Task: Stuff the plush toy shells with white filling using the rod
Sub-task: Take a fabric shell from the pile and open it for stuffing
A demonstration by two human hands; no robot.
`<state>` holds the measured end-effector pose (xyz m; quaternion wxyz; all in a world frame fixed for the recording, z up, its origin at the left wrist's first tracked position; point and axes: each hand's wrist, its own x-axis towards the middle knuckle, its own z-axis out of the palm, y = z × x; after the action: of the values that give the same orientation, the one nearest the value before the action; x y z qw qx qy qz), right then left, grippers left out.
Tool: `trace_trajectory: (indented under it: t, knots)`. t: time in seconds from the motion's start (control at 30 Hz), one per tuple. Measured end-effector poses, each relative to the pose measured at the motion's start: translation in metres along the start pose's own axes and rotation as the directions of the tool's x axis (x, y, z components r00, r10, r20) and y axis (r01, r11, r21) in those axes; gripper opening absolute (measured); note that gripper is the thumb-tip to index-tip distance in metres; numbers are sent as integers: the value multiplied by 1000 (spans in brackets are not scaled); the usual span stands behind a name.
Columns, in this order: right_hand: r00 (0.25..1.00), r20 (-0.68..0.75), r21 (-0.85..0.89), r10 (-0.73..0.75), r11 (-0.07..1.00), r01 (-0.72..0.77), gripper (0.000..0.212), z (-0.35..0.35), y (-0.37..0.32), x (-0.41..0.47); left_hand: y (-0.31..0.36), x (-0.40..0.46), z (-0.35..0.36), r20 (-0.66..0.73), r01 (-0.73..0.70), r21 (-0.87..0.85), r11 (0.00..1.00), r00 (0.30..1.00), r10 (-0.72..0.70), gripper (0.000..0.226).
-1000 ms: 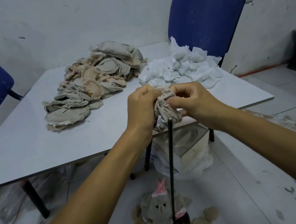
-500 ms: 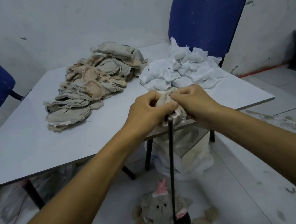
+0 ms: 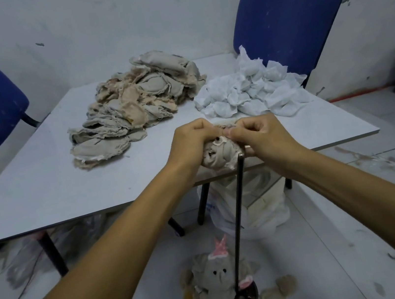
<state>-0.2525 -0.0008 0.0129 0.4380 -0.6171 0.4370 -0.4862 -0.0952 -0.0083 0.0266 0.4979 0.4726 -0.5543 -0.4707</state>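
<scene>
**Working shell down over upright rod**

Gripping plush shell (image 3: 219, 155) from its left with left hand (image 3: 191, 142), fingers curled round the fabric. Holding shell bunched at table (image 3: 40, 179) front edge, between both hands, seated on top of rod (image 3: 238, 217). Rod running near-vertical, base on floor beside finished toy (image 3: 216, 286). Pinching shell's upper edge with right hand (image 3: 260, 134). Both hands equally near; likely pushing straight down along rod axis.

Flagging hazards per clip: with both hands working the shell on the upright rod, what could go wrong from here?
1. The plush shell is bunched over the rod tip; hard pulling might pierce or tear it.
2. Left hand and right hand grip beside the tip; a slip could jab a finger.
</scene>
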Motion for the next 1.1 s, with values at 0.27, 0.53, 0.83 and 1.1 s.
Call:
trace_trajectory:
  t: [0.27,0.53,0.83,1.1]
  knots:
    - [961,-272,-270,56,954,-132,35,-5,9,6,-5,-20,8,227,-305,442,844,948,223,21]
    - [932,221,232,287,913,-336,35,-6,-3,0,-10,-4,2,-16,30,-89,996,999,-32,29]
    - [976,130,-12,176,984,-176,24,-4,5,-6,-9,1,-4,175,265,-262,928,959,-224,21]
    - [987,63,52,150,987,-153,24,3,7,-5,-10,-4,-9,293,331,-398,856,930,-223,16]
